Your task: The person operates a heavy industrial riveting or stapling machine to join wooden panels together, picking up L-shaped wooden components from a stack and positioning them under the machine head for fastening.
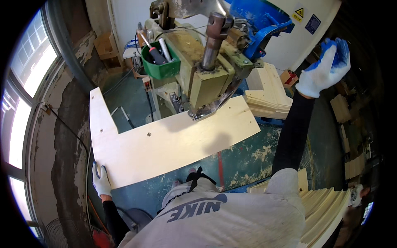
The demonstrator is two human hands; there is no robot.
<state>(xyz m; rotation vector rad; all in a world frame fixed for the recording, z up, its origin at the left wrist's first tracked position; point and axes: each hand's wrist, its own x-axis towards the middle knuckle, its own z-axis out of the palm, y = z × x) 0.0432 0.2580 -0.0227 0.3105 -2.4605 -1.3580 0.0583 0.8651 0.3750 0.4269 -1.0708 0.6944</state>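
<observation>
A large L-shaped pale plywood panel [165, 149] lies under the head of a green-and-cream press machine [211, 84]. Several small dark metal fittings or holes dot its face. At the panel's lower left corner, my left hand [101, 180] grips the edge, wearing a white glove with blue on the fingers. My right hand [324, 70], in a matching glove, is raised at the upper right, away from the panel. Its fingers are loosely bent, with nothing visible in them. The machine's curved metal foot [206, 110] sits over the panel's far edge.
A green bin [161, 62] holding a screwdriver hangs on the machine, beside a blue hopper [260, 20]. Stacked plywood pieces [269, 93] stand beyond the panel on the right. More stacked boards [322, 211] are at my lower right. Windows [31, 53] line the left wall.
</observation>
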